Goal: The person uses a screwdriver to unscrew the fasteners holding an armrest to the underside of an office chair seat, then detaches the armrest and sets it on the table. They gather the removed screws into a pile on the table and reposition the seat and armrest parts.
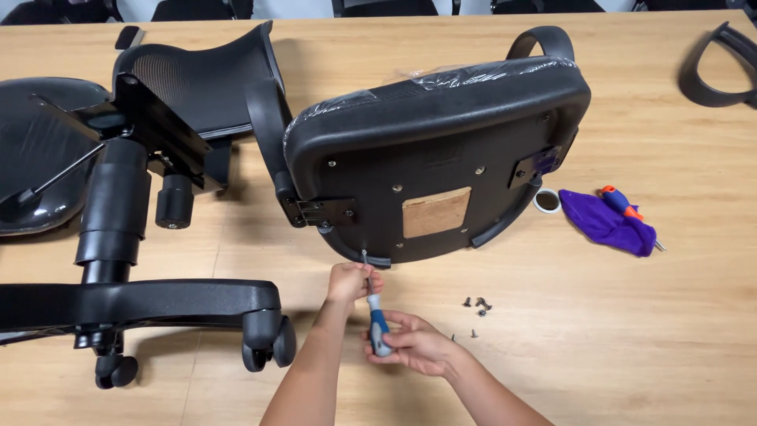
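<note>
Now the right hand (414, 343) grips the screwdriver (375, 319) handle; the left hand (351, 280) pinches its shaft. Best keep the tip square at the seat (441, 150) edge.

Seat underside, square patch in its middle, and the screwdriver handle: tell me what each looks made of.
Seat underside: looks like black moulded plastic, matte with a slight sheen on its rounded edges. Square patch: probably bare wood or pressed board, tan and unfinished. Screwdriver handle, in the right hand: seemingly blue and white plastic, perhaps rubbery grip; its shaft looks like bright metal.

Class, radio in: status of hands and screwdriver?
Left hand steadies shaft; right hand grips screwdriver handle. Tip at upturned seat edge. Loose screws nearby.
</note>
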